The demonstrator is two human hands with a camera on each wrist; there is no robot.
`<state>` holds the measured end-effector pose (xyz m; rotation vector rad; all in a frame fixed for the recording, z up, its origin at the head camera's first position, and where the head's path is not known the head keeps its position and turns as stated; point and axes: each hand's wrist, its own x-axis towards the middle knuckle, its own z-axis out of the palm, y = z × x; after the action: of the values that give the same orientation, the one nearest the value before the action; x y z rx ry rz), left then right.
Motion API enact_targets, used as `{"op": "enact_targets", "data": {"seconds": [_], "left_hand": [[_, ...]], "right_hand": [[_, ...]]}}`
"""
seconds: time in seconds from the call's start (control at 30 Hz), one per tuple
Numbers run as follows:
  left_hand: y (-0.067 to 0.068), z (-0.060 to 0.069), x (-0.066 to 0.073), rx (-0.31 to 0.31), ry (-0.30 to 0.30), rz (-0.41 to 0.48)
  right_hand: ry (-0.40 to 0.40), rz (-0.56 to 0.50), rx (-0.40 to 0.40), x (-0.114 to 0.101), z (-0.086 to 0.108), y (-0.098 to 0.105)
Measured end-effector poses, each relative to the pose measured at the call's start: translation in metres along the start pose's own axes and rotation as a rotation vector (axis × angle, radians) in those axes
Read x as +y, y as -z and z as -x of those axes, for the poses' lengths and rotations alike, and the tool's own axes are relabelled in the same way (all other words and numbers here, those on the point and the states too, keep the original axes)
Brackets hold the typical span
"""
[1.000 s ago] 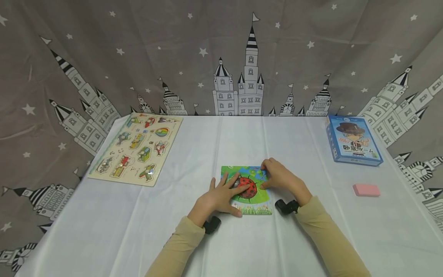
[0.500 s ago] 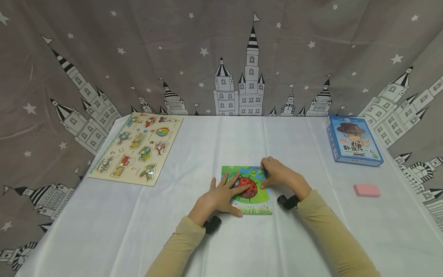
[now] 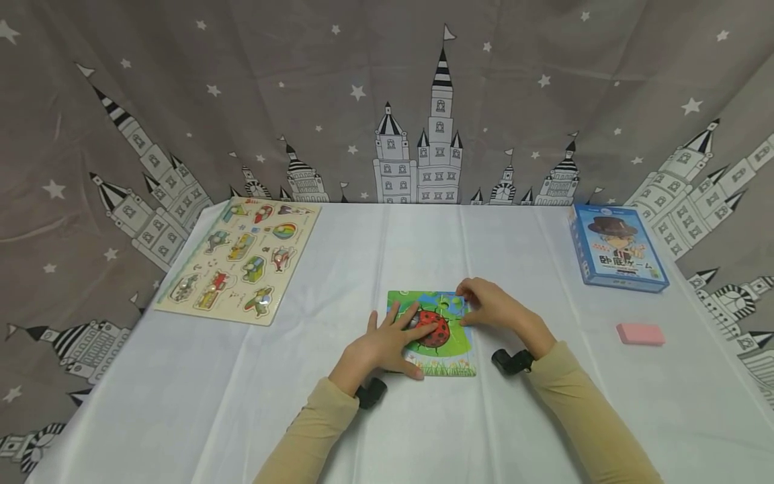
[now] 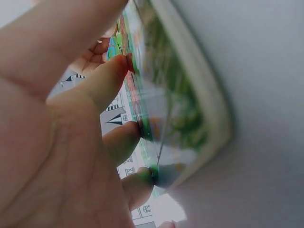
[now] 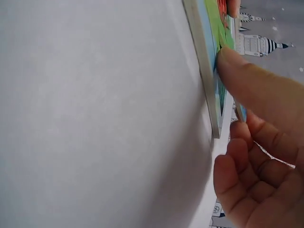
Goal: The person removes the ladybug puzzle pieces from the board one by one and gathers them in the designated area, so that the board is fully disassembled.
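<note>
A square ladybug jigsaw puzzle (image 3: 447, 346) lies flat on the white-covered table. My left hand (image 3: 382, 346) rests on its left half with fingers spread; in the left wrist view the fingertips (image 4: 128, 137) touch its surface. At the far right corner, my right hand (image 3: 492, 306) pinches a puzzle piece (image 5: 242, 113) between thumb and curled fingers. The right wrist view shows that piece tilted up from the board, with the thumb (image 5: 232, 61) close over the puzzle. Much of the piece is hidden by the fingers.
A peg puzzle board (image 3: 236, 262) with vehicle shapes lies at the back left. At the back right is a blue game box (image 3: 619, 247), with a pink eraser-like block (image 3: 641, 334) in front of it. A grey castle-print curtain (image 3: 272, 87) hangs behind the table.
My right hand has shifted slightly to the right at the puzzle's far right corner, its wrist moving right too. The left hand stays in place.
</note>
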<state>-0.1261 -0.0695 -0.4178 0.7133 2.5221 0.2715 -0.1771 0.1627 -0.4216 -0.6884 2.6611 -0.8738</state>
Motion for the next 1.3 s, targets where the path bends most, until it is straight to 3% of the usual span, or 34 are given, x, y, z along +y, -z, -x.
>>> {"op": "enact_targets", "data": {"seconds": [0.27, 0.53, 0.67, 0.8, 1.07, 1.3], "left_hand": [[0.001, 0.002, -0.002, -0.001, -0.007, 0.017], [0.003, 0.005, -0.005, 0.001, -0.006, 0.038], [0.004, 0.006, -0.005, 0.002, -0.015, 0.043], [0.002, 0.006, -0.004, 0.003, -0.022, 0.036], [0.0, 0.003, -0.002, 0.004, -0.024, 0.032], [0.001, 0.003, -0.001, 0.006, -0.026, 0.029]], "right_hand": [[-0.002, -0.017, 0.073, 0.012, 0.015, 0.011], [-0.117, -0.122, 0.132, 0.069, 0.07, 0.05], [-0.182, -0.085, 0.177, 0.09, 0.094, 0.06], [-0.223, -0.046, 0.192, 0.098, 0.103, 0.063], [-0.259, 0.066, 0.194, 0.081, 0.089, 0.058], [-0.02, -0.008, 0.201, 0.026, 0.053, 0.023]]}}
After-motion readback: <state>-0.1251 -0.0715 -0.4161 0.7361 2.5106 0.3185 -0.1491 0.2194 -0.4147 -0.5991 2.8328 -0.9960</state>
